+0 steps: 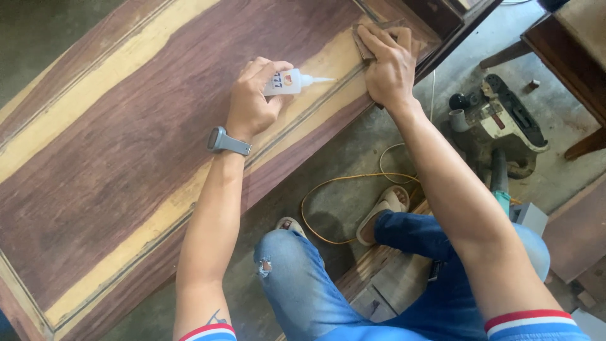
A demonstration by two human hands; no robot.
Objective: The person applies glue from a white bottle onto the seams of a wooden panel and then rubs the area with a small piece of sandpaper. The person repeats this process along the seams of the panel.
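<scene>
My left hand [252, 101] grips a small white glue bottle [289, 81], its thin nozzle pointing right along the pale strip of a large dark wooden panel [145, 145]. A grey watch sits on that wrist. My right hand [388, 63] lies flat on a brown piece of sandpaper [363, 44] near the panel's far right corner, a short gap from the nozzle tip. My knees in torn blue jeans [297, 278] are below.
A grey-green power tool [499, 123] lies on the concrete floor to the right, with a yellow cord [328, 186] looping past two sandals [385, 211]. Dark wooden furniture [568, 44] stands at the top right. A wooden stool edge [385, 278] is under my legs.
</scene>
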